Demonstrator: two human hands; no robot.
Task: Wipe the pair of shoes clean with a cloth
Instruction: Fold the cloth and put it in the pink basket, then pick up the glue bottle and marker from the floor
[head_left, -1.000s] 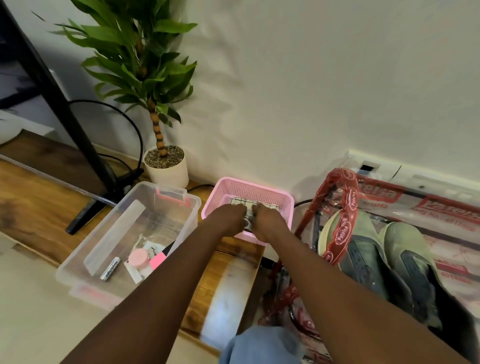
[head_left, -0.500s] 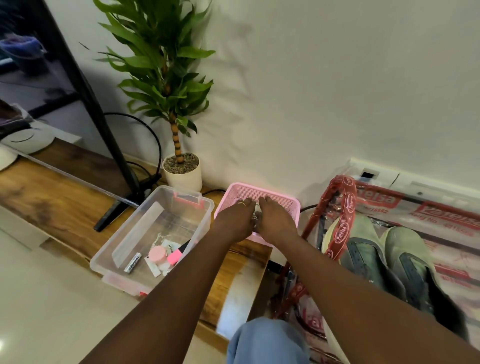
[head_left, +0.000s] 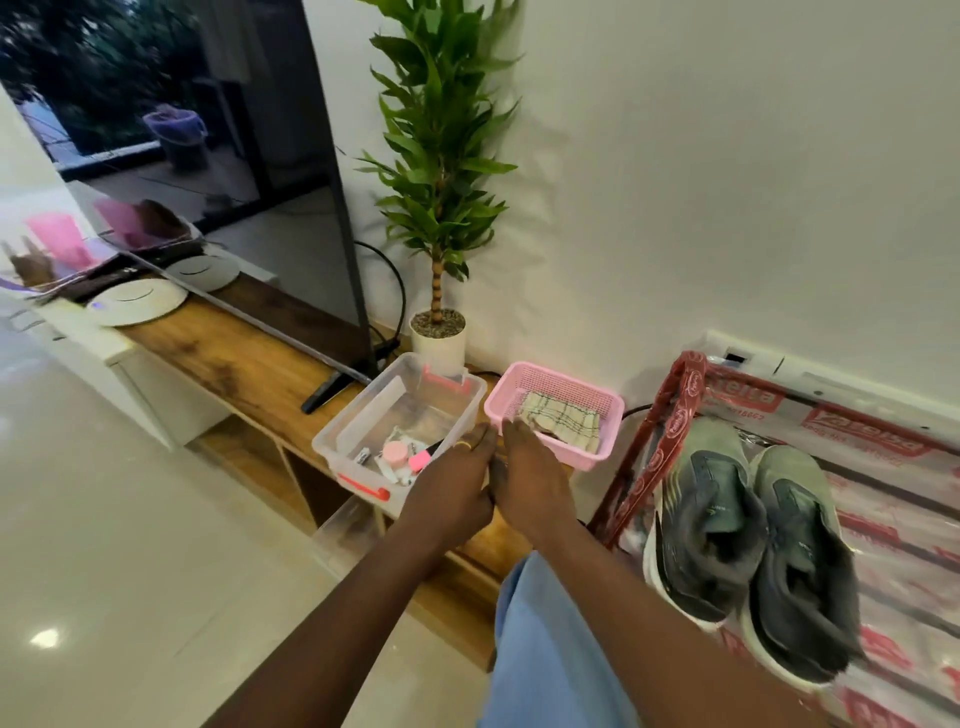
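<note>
A folded checked cloth (head_left: 563, 423) lies inside a pink plastic basket (head_left: 608, 410) on the wooden TV stand. A pair of grey-green and dark sneakers (head_left: 748, 540) sits side by side on a rack at the right. My left hand (head_left: 452, 486) and my right hand (head_left: 530, 478) hover side by side just in front of the basket, fingers straight, holding nothing. A ring shows on my left hand. Neither hand touches the cloth.
A clear plastic box (head_left: 400, 410) with small items stands left of the basket. A potted plant (head_left: 439, 332) and a TV (head_left: 208, 156) stand behind. The shoe rack (head_left: 670, 431) is wrapped in red-printed plastic. Tiled floor (head_left: 130, 545) lies at the left.
Both hands have drawn back out of the pink basket toward me, letting go of the cloth, which now lies uncovered. The camera has tilted up and back.
</note>
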